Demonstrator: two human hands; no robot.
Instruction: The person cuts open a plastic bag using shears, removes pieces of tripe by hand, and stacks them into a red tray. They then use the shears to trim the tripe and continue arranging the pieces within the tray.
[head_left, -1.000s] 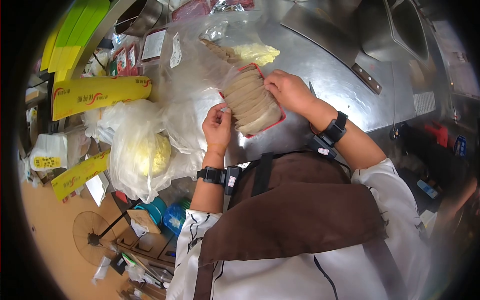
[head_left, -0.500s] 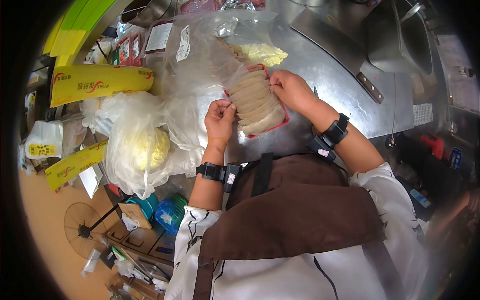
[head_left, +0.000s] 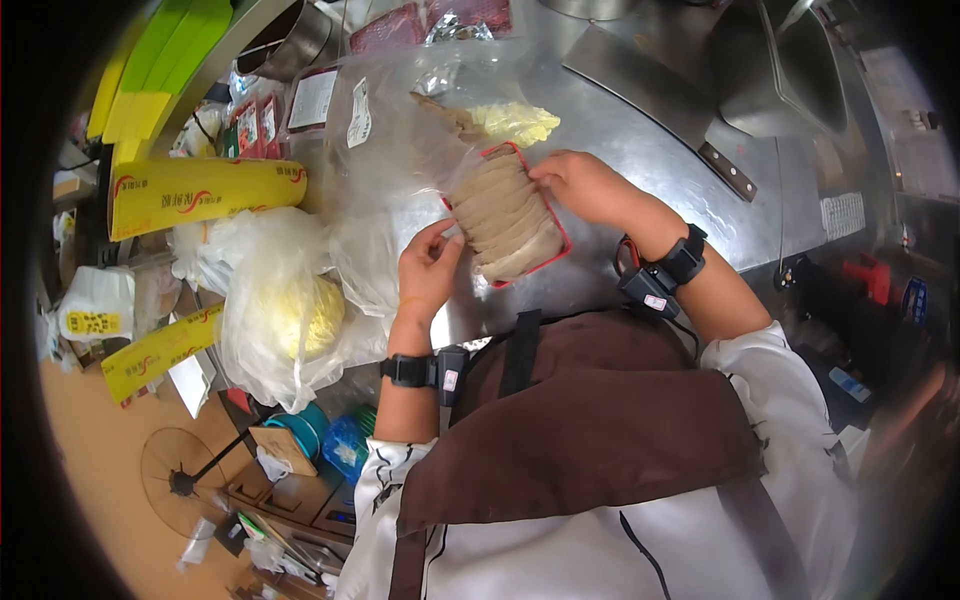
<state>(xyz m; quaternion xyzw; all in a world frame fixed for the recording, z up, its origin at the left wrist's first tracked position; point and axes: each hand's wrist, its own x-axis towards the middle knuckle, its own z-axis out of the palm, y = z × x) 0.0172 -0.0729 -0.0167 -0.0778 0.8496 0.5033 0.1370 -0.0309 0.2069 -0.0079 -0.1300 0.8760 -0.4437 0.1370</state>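
A small red-rimmed tray lies on the metal counter, packed with overlapping grey-brown slices, probably tripe or a similar food. At its left side is my left hand, thumb and forefinger apart, with nothing between them. My right hand is at the tray's upper right edge, its loosely bent fingertips close to or touching the slices. Just beyond the tray, a clear plastic bag lies spread out, with more brownish pieces partly inside. Pale yellow leaves lie by the bag's mouth.
A wide cleaver lies at the upper right, handle pointing toward me. Behind it stands a deep metal container. On the left are a yellow cling-film box and a plastic bag holding something yellow. Packs of red meat sit at the back.
My left hand's thumb and forefinger have parted and drawn back slightly from the tray. My right fingers have loosened at the tray's edge. The whole view has shifted a little.
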